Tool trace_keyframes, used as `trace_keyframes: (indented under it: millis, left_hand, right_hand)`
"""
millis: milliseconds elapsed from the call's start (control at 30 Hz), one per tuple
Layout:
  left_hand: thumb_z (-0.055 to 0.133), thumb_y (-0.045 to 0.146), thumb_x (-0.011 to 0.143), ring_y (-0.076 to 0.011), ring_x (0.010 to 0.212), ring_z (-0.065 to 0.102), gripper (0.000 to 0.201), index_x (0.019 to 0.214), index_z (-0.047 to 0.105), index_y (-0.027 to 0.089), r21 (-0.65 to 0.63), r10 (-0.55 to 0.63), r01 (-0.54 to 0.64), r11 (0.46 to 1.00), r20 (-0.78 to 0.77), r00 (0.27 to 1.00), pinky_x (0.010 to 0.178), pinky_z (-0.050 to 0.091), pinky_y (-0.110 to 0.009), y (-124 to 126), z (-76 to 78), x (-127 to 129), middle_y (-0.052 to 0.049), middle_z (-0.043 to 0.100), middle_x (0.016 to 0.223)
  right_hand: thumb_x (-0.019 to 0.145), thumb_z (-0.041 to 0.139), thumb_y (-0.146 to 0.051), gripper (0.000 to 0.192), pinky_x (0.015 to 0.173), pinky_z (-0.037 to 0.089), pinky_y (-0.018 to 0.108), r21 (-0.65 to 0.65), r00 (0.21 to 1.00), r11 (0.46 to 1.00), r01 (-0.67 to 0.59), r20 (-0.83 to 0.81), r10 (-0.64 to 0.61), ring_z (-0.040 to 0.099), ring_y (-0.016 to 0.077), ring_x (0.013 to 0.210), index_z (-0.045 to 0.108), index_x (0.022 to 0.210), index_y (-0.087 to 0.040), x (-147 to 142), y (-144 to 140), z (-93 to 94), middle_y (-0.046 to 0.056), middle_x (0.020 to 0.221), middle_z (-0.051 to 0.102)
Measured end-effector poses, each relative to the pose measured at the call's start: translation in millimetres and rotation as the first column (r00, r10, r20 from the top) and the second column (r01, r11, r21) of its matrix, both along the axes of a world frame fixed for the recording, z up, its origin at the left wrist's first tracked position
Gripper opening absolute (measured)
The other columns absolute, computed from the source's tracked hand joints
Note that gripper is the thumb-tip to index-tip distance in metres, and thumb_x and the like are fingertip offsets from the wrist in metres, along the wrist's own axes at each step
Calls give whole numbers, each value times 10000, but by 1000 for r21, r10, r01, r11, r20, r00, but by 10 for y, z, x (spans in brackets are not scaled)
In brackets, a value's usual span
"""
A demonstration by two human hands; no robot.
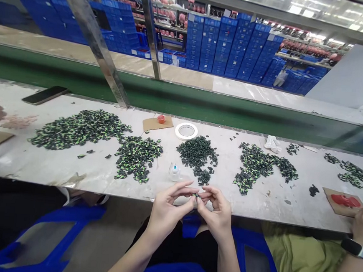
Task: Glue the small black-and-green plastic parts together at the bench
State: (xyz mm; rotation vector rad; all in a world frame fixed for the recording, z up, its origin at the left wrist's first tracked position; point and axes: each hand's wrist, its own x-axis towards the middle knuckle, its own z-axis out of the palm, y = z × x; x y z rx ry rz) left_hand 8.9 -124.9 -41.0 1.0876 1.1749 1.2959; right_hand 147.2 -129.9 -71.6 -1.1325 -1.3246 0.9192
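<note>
Just above the table's front edge, my left hand point(173, 207) and my right hand point(215, 210) meet fingertip to fingertip. Between them they pinch a small black and green part point(196, 196), mostly covered by the fingers. Straight ahead lies a pile of small dark parts point(197, 152). A small clear bottle with a blue tip point(174, 172) stands just beyond my left hand. Left of it is a pile of black and green parts point(137, 157), and a similar pile point(255, 162) lies to the right.
A white tape roll point(186, 131) lies near a cardboard piece point(166, 124) with a red cap-like item point(161, 119). A larger parts pile point(81, 128) and a phone point(45, 95) are at left. Co-workers' hands show at both sides. A metal post point(97, 41) rises at the back edge.
</note>
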Motion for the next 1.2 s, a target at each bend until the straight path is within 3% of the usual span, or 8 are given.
trace_keyframes:
  millis: [333,500,600,733,833,900,1033,1200]
  left_hand:
    - [694,188,688,-191,756,727,418,1102,656,141,48,1,6,999,-147,989,782,599,-310,-15,-195,81,-66,775,840]
    - [640,191,770,-201,873,731,391,1161,620,189,166,-62,111,980,-276,959,853,588,-332,-49,-239,38,-56,771,944]
    - [619,175,794,-211,971,708,320,1110,658,205,292,-2,138,947,-423,906,908,565,-338,-82,-223,-107,-61,752,1034]
    - [597,214,815,-213,917,705,182,963,702,198,449,293,-9,893,-567,770,854,572,-348,0,-326,-485,-62,752,969]
    - [566,311,829,-261,941,661,200,896,712,193,495,488,-159,854,-656,576,831,544,-401,220,-469,-795,-82,745,903]
    - [528,330,841,-279,940,632,235,879,716,194,460,492,-190,867,-736,465,843,509,-421,402,-521,-935,-93,742,903]
    - [520,339,849,-324,930,586,252,841,716,181,231,296,-255,939,-921,252,811,444,-442,703,-422,-983,-125,741,903]
    - [601,400,818,-359,963,571,231,813,704,193,-23,24,-292,956,-988,154,826,385,-452,880,-232,-907,-108,753,876]
  right_hand:
    - [698,718,-238,252,558,524,217,-112,997,991,74,-31,-77,623,124,620,612,923,-197,15,-27,-131,14,728,673]
    - [741,664,-223,128,586,539,246,-33,991,999,33,134,-28,638,141,629,667,864,-189,140,10,-46,29,728,685]
    - [764,636,-249,87,614,544,279,44,964,989,142,222,-149,647,164,658,698,785,-191,404,87,-53,44,741,695]
    - [749,640,-341,187,670,545,345,111,782,805,583,193,-593,649,205,725,698,791,-168,795,253,-118,80,796,696]
    - [774,624,-398,278,789,526,429,197,641,699,688,285,-712,612,271,965,711,902,-167,853,340,-104,139,1042,669]
    - [795,624,-422,301,874,484,487,283,616,717,636,373,-694,547,299,1087,711,956,-182,718,365,-86,148,1140,631]
    - [814,641,-453,358,914,453,523,308,744,897,318,506,-438,538,285,1041,668,1069,-204,138,389,-157,112,1041,655]
    - [659,795,-454,627,900,462,527,210,763,968,134,601,-237,463,328,1090,596,1182,-171,-534,508,-345,140,1118,618]
